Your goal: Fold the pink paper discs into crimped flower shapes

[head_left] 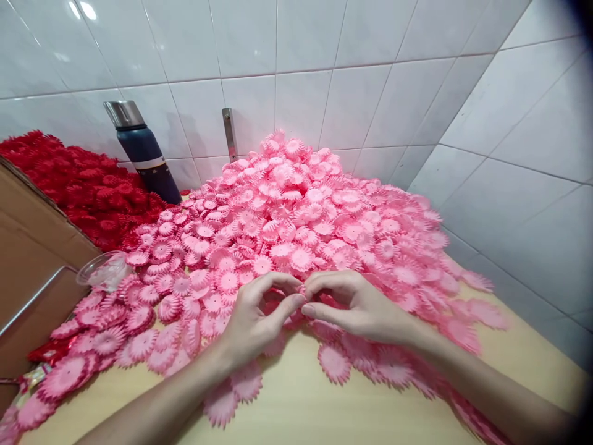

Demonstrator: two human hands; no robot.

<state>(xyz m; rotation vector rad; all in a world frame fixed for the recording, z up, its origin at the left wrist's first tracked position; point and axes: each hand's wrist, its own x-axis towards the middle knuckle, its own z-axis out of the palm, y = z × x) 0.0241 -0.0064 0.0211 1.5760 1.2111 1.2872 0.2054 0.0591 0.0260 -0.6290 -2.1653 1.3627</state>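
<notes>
My left hand [264,309] and my right hand [356,303] meet fingertip to fingertip in front of a big heap of pink fabric flower pieces [306,216]. Both are closed in a pinch on a pink flower piece [302,289], of which only a small bit shows between the thumbs and forefingers. The heaped pieces are round with notched edges, and many have a small hole in the middle. Several loose ones lie on the pale wooden table [296,395] beneath my wrists, including a flat flower piece [334,363] just below my right hand.
Behind the table rises a white tiled wall [306,37] with a metal bracket [229,135]. At the left stand a dark blue bottle [147,154], a pile of red flower pieces [88,179] and a cardboard box [37,235]. A clear plastic dish [104,270] sits beside the box.
</notes>
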